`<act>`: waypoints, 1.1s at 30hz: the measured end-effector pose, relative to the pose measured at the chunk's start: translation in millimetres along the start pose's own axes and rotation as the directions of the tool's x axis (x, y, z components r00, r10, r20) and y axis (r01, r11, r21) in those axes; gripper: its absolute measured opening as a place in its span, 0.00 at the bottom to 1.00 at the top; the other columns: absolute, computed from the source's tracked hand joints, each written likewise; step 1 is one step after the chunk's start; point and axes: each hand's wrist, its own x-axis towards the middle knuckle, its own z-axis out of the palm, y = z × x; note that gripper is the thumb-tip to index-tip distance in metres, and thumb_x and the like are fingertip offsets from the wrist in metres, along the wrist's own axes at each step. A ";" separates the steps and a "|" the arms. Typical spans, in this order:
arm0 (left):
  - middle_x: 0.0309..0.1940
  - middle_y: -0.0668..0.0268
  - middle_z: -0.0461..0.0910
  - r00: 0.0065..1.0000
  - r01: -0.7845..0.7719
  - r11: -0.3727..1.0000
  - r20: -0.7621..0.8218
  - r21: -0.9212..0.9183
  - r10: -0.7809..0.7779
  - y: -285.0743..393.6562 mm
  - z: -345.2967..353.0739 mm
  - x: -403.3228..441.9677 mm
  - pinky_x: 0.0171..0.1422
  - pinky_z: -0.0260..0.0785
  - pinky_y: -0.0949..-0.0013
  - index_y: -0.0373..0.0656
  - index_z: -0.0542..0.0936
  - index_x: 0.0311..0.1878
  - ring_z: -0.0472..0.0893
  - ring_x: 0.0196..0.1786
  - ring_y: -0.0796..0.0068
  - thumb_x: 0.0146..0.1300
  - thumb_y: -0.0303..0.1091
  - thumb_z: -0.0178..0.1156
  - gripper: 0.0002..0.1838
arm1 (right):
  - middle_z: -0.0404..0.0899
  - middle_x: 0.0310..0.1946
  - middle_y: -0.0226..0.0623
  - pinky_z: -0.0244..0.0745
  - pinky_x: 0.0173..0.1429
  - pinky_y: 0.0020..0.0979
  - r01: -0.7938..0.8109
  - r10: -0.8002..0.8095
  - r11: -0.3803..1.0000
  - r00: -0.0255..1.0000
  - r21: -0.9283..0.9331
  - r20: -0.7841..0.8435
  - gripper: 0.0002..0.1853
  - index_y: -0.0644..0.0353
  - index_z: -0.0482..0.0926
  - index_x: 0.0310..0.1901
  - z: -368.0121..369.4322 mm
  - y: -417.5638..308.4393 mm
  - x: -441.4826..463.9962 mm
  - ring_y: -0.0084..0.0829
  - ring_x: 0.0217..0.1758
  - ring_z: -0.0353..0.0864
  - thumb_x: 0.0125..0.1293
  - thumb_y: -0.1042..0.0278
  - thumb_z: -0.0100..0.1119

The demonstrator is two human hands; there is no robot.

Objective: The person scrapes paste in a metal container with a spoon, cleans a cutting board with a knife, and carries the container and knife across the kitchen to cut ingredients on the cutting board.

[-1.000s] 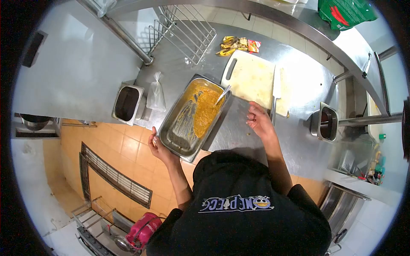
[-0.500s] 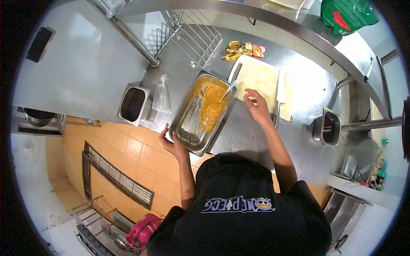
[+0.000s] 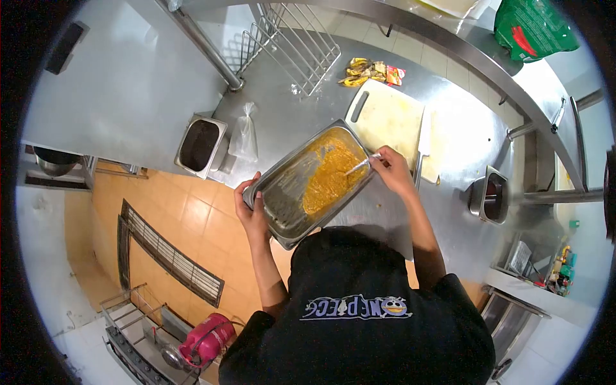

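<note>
A deep rectangular steel pan point(image 3: 287, 235) is turned at a slant across the counter's front edge, with lumpy orange-yellow mash point(image 3: 333, 179) mostly toward its right side. My left hand point(image 3: 252, 215) grips the near left end of the pan, thumb over the rim. At the opposite end, my right hand point(image 3: 393, 170) pinches the handle of a slim metal utensil point(image 3: 360, 165), which looks like a fork. Its working end is sunk in the mash, so its shape is hidden. Beyond my right hand lie a white cutting board point(image 3: 388, 119) and a knife point(image 3: 424, 138).
Banana peels and a wrapper point(image 3: 366, 72) lie behind the board. A wire rack point(image 3: 292, 48), a clear plastic bag point(image 3: 244, 138) and a small steel container point(image 3: 200, 146) stand to the left. Another steel container point(image 3: 491, 196) is at right. A metal shelf point(image 3: 443, 48) spans the back.
My right hand has come down from its raised, empty position and taken hold of the utensil. The pan has swung clockwise, its far end shifting right toward my right hand.
</note>
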 end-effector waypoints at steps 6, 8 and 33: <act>0.65 0.48 0.80 0.975 0.128 0.991 0.180 0.032 -0.131 27.8 18.7 12.1 0.77 0.60 0.62 0.39 0.70 0.62 0.76 0.70 0.64 0.70 0.15 0.51 0.19 | 0.86 0.33 0.47 0.78 0.45 0.42 -0.048 0.123 0.954 0.962 -0.295 0.243 0.12 0.59 0.82 0.46 -39.8 -54.0 -45.4 0.45 0.35 0.86 0.69 0.59 0.64; 0.64 0.49 0.81 0.968 0.141 0.989 0.203 0.031 -0.145 31.4 28.7 14.4 0.77 0.60 0.63 0.39 0.70 0.62 0.75 0.70 0.65 0.70 0.15 0.52 0.19 | 0.86 0.32 0.49 0.78 0.46 0.46 -0.015 0.132 0.920 0.953 -0.393 0.274 0.12 0.57 0.82 0.47 -48.4 -65.4 -53.5 0.50 0.37 0.86 0.68 0.59 0.63; 0.64 0.48 0.81 0.980 0.077 0.997 0.184 -0.014 -0.073 27.2 51.0 7.4 0.77 0.60 0.65 0.38 0.72 0.59 0.76 0.69 0.66 0.69 0.12 0.49 0.19 | 0.80 0.16 0.36 0.76 0.23 0.42 0.481 -0.208 0.332 0.876 -0.811 0.434 0.11 0.53 0.80 0.48 -107.4 -32.1 -76.2 0.40 0.19 0.83 0.64 0.68 0.58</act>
